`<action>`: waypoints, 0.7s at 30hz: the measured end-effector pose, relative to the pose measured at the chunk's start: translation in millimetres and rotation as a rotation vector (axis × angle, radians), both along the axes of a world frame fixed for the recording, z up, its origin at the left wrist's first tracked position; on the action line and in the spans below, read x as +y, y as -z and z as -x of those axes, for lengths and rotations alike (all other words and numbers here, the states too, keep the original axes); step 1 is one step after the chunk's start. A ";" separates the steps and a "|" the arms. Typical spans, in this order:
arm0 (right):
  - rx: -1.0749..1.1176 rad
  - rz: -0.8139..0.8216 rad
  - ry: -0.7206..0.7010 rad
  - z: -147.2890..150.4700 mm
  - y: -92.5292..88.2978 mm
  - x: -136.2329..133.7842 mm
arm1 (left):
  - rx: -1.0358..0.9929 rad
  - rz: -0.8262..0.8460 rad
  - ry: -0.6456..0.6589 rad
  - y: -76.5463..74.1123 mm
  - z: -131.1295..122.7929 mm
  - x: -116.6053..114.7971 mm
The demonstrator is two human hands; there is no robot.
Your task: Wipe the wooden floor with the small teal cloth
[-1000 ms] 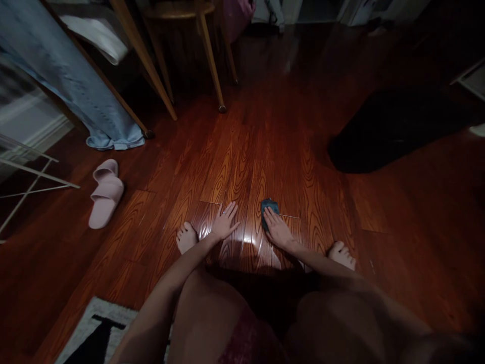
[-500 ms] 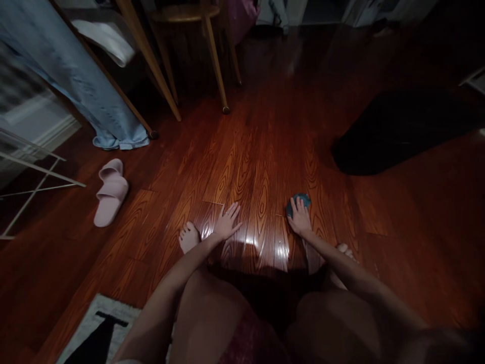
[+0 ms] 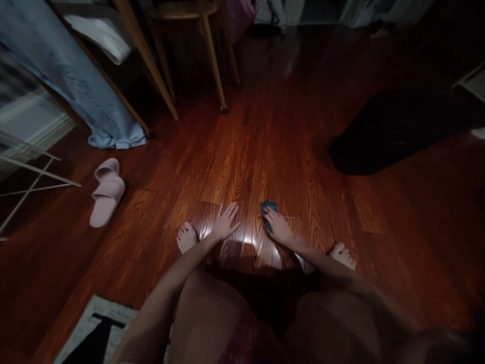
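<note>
Evidently, the step in hand is wiping the wooden floor (image 3: 246, 151), judging by how the cloth is pressed to the glossy boards. At the far left stands a white rack (image 3: 60, 178), with blue jeans (image 3: 76, 86) hanging down behind it so that their hems come close to the boards. Near the rack lie pink slippers (image 3: 108, 205), and below them, at the lower edge, a pale rug (image 3: 79, 334) with a black mark shows in part. Then comes the bare left foot (image 3: 187, 237), with the left hand (image 3: 226, 221) just beside it: palm down, fingers spread wide, holding nothing and seemingly propping the body. Farther off, above that hand, stands a wooden chair (image 3: 213, 60). To the right of the left hand, and apart from it, is the blue-green cloth (image 3: 271, 203), flat on the floor between the two feet. The right hand (image 3: 279, 227) lies over it with its fingers fairly close together, pinning it down; its far edge peeks out past the fingertips. The right foot (image 3: 343, 254) is planted farther right, and beyond it lies a large dark shape (image 3: 390, 131), too dim to identify. The next move, I judge, calls for even pressure through the right palm, the cloth kept flat, and the left arm braced for balance.
</note>
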State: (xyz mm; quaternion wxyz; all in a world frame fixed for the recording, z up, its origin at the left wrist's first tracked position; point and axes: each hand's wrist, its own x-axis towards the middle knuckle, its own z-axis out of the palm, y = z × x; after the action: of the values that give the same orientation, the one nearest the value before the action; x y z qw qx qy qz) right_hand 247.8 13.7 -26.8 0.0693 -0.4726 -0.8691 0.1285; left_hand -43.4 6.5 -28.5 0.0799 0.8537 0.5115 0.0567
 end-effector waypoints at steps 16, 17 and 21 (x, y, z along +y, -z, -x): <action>0.010 0.045 -0.144 22.4 10.2 -47.2 | -0.008 -0.007 0.001 -0.9 0.4 -1.1; 0.017 0.053 -0.186 26.7 8.5 -45.4 | -0.008 -0.006 0.001 -1.0 0.4 -1.0; 0.020 0.047 -0.075 14.3 7.9 -9.2 | -0.006 0.004 0.005 -1.3 0.0 -0.2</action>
State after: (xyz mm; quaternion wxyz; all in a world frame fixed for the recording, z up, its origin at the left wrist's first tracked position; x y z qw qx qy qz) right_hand 233.5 4.5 -34.6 0.0619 -0.4399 -0.8822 0.1560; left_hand -43.4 6.3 -27.2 0.0831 0.8547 0.5091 0.0582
